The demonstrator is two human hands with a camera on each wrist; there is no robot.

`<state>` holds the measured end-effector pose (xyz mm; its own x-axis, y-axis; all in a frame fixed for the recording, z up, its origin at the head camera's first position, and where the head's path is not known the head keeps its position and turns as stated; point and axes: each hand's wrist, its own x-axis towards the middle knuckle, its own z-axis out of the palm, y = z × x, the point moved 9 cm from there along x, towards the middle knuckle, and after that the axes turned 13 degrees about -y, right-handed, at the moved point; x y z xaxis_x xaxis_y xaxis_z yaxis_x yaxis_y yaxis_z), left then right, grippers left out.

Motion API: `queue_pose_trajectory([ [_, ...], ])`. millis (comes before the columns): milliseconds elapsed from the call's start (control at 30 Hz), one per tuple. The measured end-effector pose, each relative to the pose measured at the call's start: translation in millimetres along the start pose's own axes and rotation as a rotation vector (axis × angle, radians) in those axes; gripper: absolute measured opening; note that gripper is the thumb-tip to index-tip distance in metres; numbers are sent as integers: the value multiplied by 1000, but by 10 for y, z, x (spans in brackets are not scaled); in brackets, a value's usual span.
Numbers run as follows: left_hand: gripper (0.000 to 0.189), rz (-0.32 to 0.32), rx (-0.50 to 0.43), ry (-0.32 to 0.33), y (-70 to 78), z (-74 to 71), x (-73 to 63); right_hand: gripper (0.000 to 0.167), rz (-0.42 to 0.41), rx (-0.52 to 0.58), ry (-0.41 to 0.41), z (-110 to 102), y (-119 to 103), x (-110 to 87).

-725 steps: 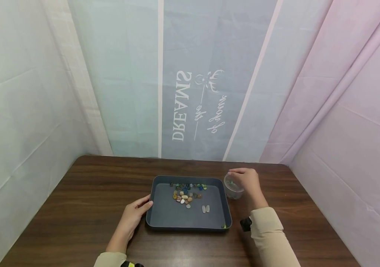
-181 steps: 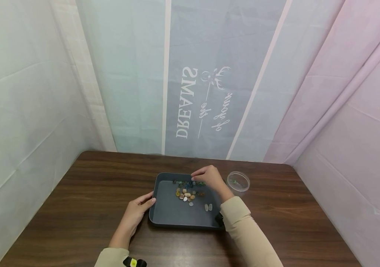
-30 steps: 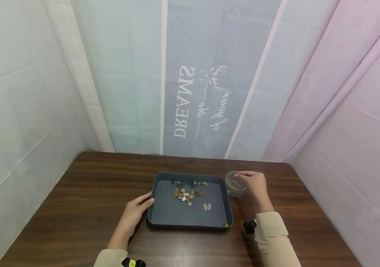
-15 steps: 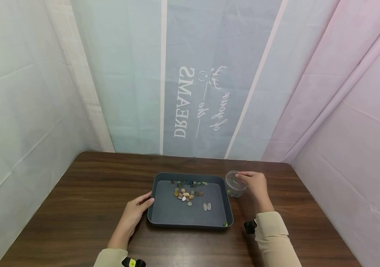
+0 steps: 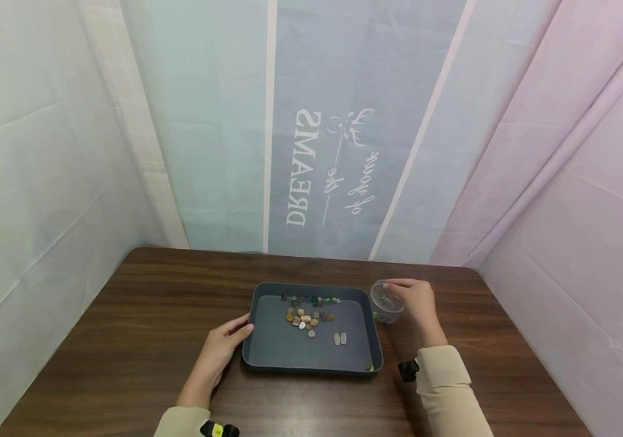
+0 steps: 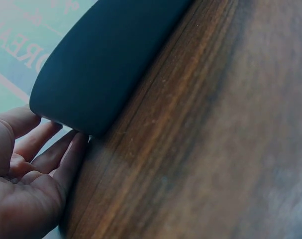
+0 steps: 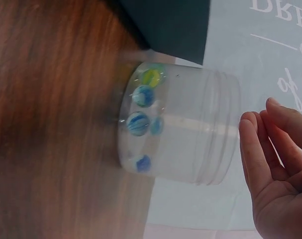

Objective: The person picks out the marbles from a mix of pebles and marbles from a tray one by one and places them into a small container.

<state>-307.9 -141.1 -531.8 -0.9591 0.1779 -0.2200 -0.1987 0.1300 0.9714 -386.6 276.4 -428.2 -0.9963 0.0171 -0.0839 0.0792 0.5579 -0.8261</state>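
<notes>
My left hand (image 5: 221,347) holds the left rim of the dark grey tray (image 5: 295,353), thumb on top, as the left wrist view (image 6: 86,74) also shows the tray wall by my fingertips. Beyond the tray's right side stands a clear plastic jar (image 5: 395,311). My right hand (image 5: 416,302) is at its mouth, fingertips close together over the rim; no object shows between them. In the right wrist view the jar (image 7: 190,144) has several glass marbles (image 7: 138,123) at its bottom, blue and yellow-green.
Inside the tray, small glass marbles (image 5: 319,300) line the far side. Pebbles (image 5: 305,318) cluster near the middle, with two oblong grey stones (image 5: 336,339) to their right. One green marble (image 5: 370,368) sits in the near right corner. All stands on a wooden table (image 5: 125,340).
Six seconds ago my right hand was among the tray's marbles; now it is at the jar. Blue marbles near the pebbles have gone from the tray since the first frame. The last second shows almost no movement.
</notes>
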Motion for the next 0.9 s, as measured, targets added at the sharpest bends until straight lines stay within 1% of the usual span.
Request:
queue_pose_trajectory([
  [133,51,0,0,2,-7,-3,0,33,-21,-44,21,-6,-125,-14],
  [233,51,-2,-1,2,-9,-4,0,32,-33,-56,26,2,-233,-21],
  [367,51,-1,1,-3,-7,-2,1,34,-48,-1,4,48,-356,-8],
  [500,51,8,2,-7,-5,3,5,38,-75,-39,-5,107,-490,4],
  [600,51,12,-2,-6,-11,2,7,39,-98,-76,-21,184,-603,4],
  [700,51,13,-3,-5,-16,1,10,36,-103,-80,-46,291,-701,7],
  [767,51,14,-2,-4,-17,2,13,34,-102,-78,-65,382,-753,8],
  [900,52,12,-1,-3,-22,0,17,27,-131,-67,-105,617,-847,32],
])
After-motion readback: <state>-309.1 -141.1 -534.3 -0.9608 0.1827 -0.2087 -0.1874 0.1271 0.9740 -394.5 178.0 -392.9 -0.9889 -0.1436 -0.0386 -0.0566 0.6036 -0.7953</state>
